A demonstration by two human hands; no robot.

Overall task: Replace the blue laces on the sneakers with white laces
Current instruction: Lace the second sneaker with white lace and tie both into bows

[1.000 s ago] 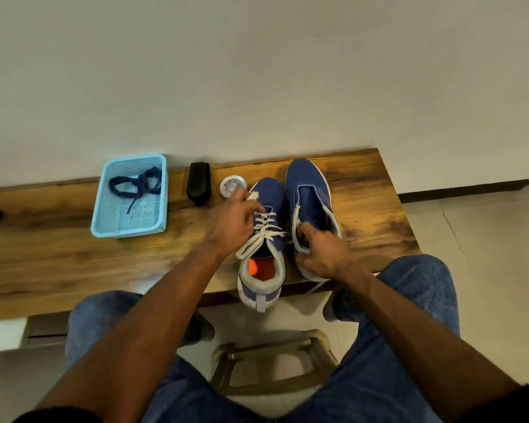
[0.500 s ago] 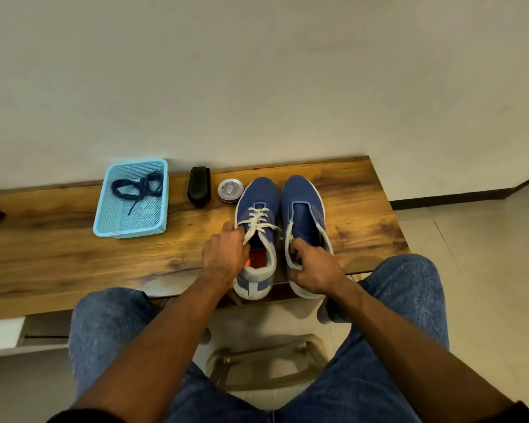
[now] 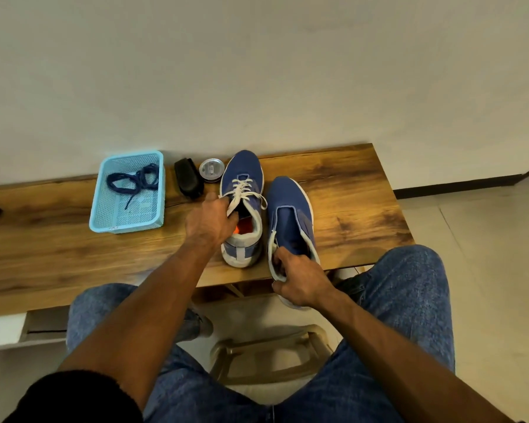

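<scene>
- Your left shoe (image 3: 242,190) already carries white laces (image 3: 242,190), crossed through the eyelets with loose ends trailing over both sides; no knot shows, so judge it laced but perhaps not tied.
- Your right shoe (image 3: 290,221), just right of that one, shows no lace at all, blue or white. That is the half of the job left.
- The blue laces (image 3: 133,183) lie tangled in the light blue basket (image 3: 127,225), well left of the laced shoe, so removal looks done for both shoes.
- Your left hand (image 3: 209,221) grips the laced shoe at its collar, fingers curled into the opening.
- Your right hand (image 3: 300,280) holds the bare shoe by its heel, fingers hooked inside; that heel overhangs the table (image 3: 348,190) edge.
- No spare white lace is visible anywhere; you will need to find it.
- A black brush-like object (image 3: 188,178) and a round tin (image 3: 211,170) sit between basket and laced shoe, touching nothing you need. Nothing blocks the bare shoe.
</scene>
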